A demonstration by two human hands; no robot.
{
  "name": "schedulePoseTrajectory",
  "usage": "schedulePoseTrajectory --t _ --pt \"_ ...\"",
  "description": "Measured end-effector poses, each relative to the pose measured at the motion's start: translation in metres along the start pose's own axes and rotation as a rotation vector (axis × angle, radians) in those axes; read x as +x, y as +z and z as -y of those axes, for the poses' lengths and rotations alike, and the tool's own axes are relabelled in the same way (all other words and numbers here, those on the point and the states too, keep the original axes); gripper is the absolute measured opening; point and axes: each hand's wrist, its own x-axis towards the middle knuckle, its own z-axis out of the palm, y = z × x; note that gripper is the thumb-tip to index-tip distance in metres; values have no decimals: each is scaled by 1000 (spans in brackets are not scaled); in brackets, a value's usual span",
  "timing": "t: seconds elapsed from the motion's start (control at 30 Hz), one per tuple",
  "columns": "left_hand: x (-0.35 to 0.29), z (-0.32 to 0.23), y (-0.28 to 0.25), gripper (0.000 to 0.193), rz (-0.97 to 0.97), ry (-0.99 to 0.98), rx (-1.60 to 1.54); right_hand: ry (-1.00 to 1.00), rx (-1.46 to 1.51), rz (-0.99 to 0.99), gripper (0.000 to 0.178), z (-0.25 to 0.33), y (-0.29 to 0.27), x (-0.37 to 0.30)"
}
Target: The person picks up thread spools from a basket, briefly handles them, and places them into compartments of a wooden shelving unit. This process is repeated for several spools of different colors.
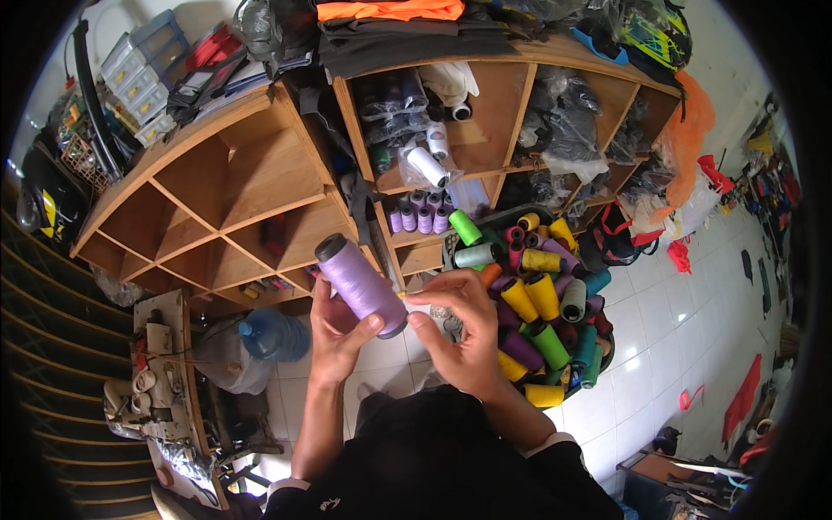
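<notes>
My left hand (340, 334) is wrapped round a spool of lilac thread (358, 282) with dark ends, tilted in front of my chest. Close by the spool's lower end is my right hand (464, 334). Its index finger and thumb are spread with a gap between them, and the other fingers are bent. I cannot make out any loose thread between them. To the right, a large dark basket (610, 354) is heaped with spools in yellow, green, purple and teal. More lilac spools (421, 213) stand together in a shelf compartment.
A wooden shelf unit (228, 227) curves across the left, with another (517, 78) holding bagged goods beyond. A blue water jug (273, 335) stands by a sewing machine (154, 368) at lower left. Red cloth scraps (743, 394) lie on the tiled floor (659, 373) at right.
</notes>
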Motion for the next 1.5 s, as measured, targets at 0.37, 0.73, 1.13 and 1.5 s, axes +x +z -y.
schedulePoseTrajectory --t 0.37,0.73,1.13,1.5 --pt "-5 -4 6 81 -69 162 219 -83 -160 -43 21 7 16 7" --pt "-11 2 10 84 -108 250 424 -100 -128 5 7 2 10 12" --pt "-7 3 9 82 -86 167 231 53 -100 -109 20 -9 -15 11" --pt "-9 9 12 81 -60 200 359 -6 -36 -70 12 -10 8 0"
